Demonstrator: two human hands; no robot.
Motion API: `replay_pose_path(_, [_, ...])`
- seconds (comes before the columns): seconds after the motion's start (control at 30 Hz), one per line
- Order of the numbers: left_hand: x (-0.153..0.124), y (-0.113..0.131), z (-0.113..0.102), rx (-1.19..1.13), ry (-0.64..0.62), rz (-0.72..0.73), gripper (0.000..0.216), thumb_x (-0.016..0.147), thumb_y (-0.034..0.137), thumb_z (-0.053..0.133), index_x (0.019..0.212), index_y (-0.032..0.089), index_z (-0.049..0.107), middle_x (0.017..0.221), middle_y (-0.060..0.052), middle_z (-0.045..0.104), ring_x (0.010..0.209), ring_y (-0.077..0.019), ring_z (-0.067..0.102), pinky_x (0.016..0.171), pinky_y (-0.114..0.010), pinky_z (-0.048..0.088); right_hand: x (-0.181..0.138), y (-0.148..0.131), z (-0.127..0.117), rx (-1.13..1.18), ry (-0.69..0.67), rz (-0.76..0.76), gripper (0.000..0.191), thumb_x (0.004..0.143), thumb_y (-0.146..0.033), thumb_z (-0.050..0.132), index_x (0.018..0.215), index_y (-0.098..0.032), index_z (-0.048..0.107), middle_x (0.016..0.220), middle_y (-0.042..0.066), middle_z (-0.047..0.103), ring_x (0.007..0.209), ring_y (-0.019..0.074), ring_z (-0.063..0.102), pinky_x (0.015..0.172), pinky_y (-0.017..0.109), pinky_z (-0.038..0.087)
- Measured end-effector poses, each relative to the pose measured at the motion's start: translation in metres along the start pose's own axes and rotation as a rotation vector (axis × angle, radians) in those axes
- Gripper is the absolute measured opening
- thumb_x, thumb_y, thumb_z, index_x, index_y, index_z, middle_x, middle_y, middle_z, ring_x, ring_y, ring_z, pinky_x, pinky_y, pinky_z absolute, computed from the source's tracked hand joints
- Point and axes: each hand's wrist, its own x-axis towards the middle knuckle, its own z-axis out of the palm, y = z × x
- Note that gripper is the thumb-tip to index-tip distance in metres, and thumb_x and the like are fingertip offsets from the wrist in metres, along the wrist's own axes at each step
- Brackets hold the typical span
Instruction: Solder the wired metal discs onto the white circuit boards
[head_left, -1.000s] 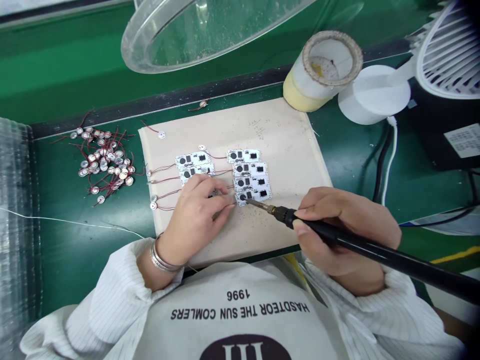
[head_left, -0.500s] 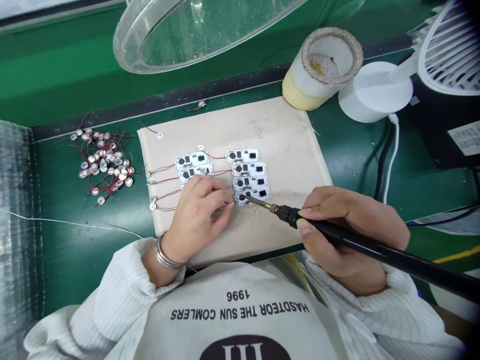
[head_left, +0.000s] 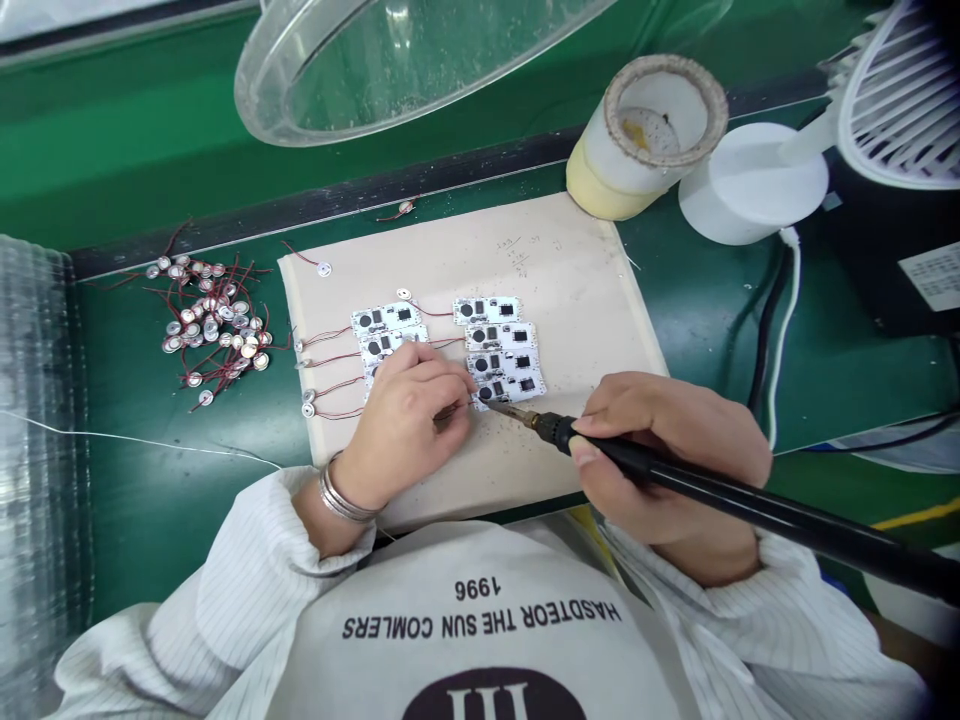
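Observation:
My right hand grips a soldering iron by its black handle. The tip meets the left end of the lowest white circuit board in the right-hand column. My left hand rests beside that end, fingers pinched, with a short bit of red wire showing between the fingertips and the board; the fingers hide most of it. Beneath this hand, the left column of boards is partly covered. From these boards, red wires run left to small round metal discs.
A tan sheet lies under the boards. Left of it is a tangled pile of wired discs and a strand of thin wire. Behind stand a white-and-yellow pot and a white fan. A clear-rimmed ring overhangs the back.
The iron's tip has shifted slightly left and down along the lowest board's end, my right hand moving left with it. My left fingers have curled in closer to the board.

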Motion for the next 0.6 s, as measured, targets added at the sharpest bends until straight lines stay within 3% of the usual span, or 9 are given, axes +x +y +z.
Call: replay_pose_path(0.6, [0.0027,0.0024,0.0027,0.022,0.017,-0.028,0.018,0.073,0.002,0.059,0.067,0.02,0.056,0.091,0.001,0.075,0.086,-0.0211,0.059,0.084,-0.041,0.046,0.0011,0.0025,0.0055,-0.02,-0.042,0.002,0.018,0.072,-0.009,0.06,0.082,-0.024,0.054,0.057,-0.004,0.057,0.049,0.0133,0.056,0.044,0.027,0.049])
